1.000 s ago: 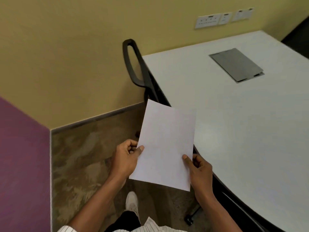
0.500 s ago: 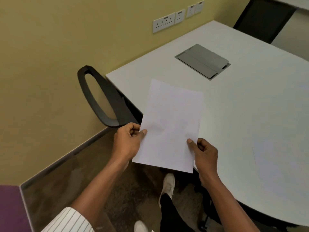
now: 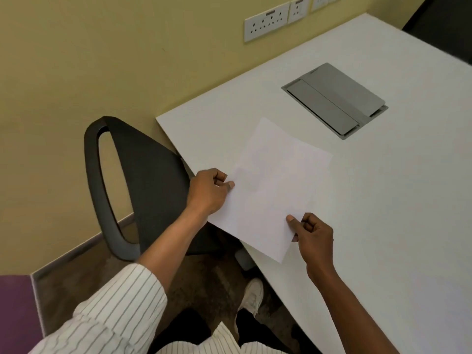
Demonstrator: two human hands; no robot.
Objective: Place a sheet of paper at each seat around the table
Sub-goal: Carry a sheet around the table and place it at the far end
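Note:
A blank white sheet of paper [image 3: 273,190] lies low over the near left corner of the white table [image 3: 383,200], its lower edge hanging past the table's rim. My left hand [image 3: 208,191] pinches the sheet's left edge. My right hand [image 3: 313,236] pinches its lower right corner. A black office chair [image 3: 143,175] is tucked at this corner, its backrest just left of my left hand. Whether the sheet rests flat on the table I cannot tell.
A grey cable-box lid [image 3: 334,100] is set into the table beyond the sheet. Wall sockets [image 3: 267,21] sit on the yellow wall behind. Another dark chair [image 3: 441,24] shows at the top right. My white shoe [image 3: 252,295] stands on the brown floor under the table edge.
Both hands carried the sheet forward and down from above the floor to over the table corner, and the view closed in on the table and chair.

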